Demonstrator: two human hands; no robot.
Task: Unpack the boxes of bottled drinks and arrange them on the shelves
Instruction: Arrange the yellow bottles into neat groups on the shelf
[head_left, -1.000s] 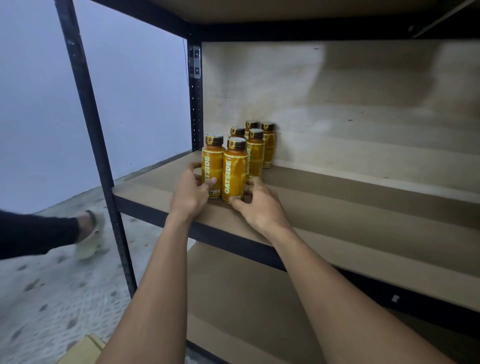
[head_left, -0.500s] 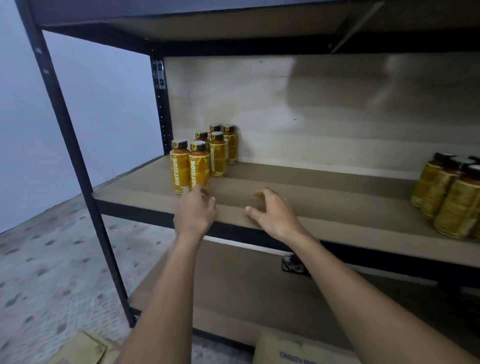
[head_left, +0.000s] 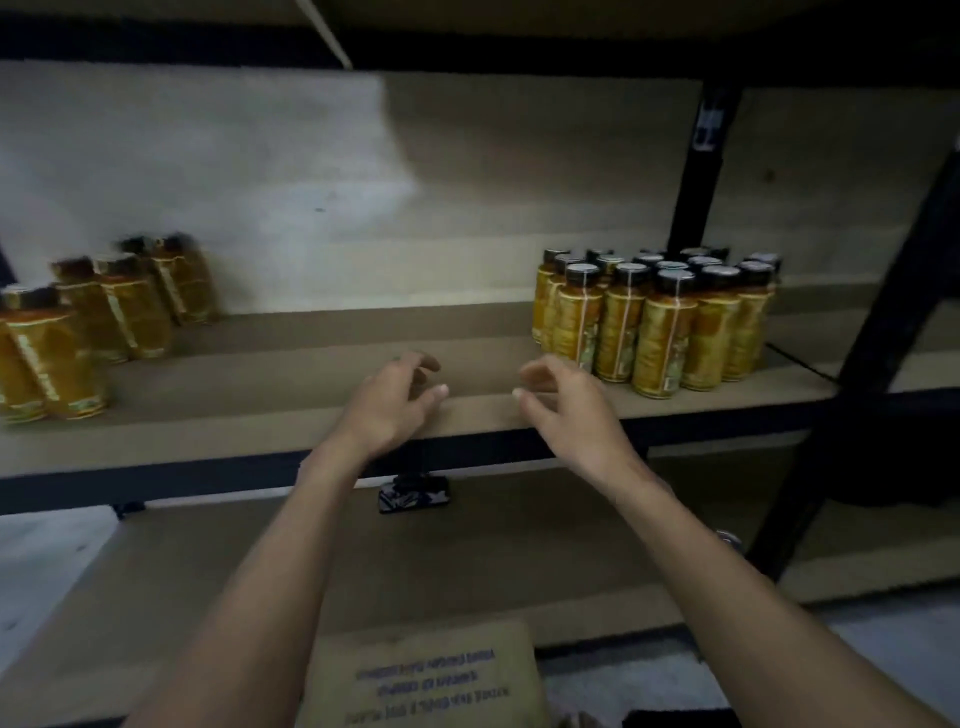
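Our left hand (head_left: 395, 410) and right hand (head_left: 571, 410) reach out side by side over the front edge of the brown wooden shelf board (head_left: 260, 384), a small gap between them. On both hands the fingers (head_left: 426, 362) are loosely curled and spread apart, and they hold nothing. The palms face each other and hang just above the board.

The task's things stand on this same board in two groups. At the far left we see a cluster of amber-yellow drink bottles with dark caps (head_left: 104, 322), upright and running from the front edge back toward the pale rear wall. They are blurred, so we cannot count them. At the right stands a tight block of the same yellow bottles (head_left: 660, 322), upright in close rows, just beside our right hand. None of them is gripped.

A black metal upright (head_left: 696, 171) rises behind the right block. Under the board lies the lower shelf (head_left: 156, 571), and on it, between our forearms, a small dark flat object (head_left: 414, 493) that we cannot identify. At the bottom edge a brown cardboard box with blue print (head_left: 426, 670) shows between our arms. Its lettering is too blurred to read.
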